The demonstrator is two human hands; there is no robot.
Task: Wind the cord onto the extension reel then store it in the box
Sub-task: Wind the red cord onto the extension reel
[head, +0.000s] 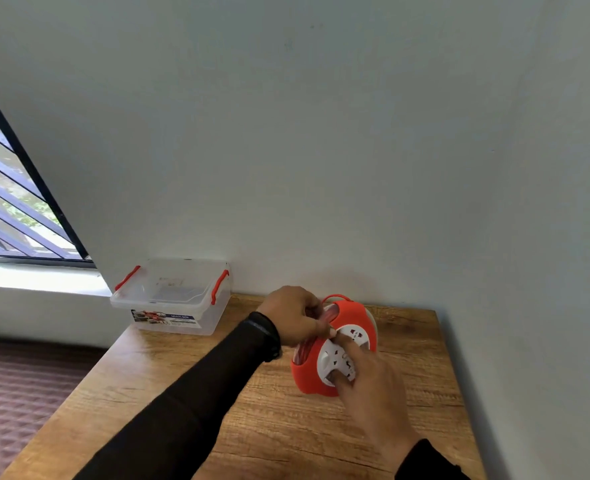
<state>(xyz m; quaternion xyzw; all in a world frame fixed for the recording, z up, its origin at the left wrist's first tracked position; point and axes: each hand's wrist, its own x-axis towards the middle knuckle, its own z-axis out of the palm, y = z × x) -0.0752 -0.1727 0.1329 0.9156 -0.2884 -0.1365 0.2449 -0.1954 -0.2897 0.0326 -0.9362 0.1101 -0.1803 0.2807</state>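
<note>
Orange extension reel [324, 368] with white socket faces sits on the wooden table [252, 410], near the wall at the right. Left hand [295, 315] curled on the reel's upper left edge, pinching the red cord [329, 315] there. Right hand [369, 386] has fingers extended, pressing the white socket face. Clear plastic box [172, 297] with red clips sits at the table's far-left corner, well apart; label reads "MULTI-BOX", the rest too small to read.
</note>
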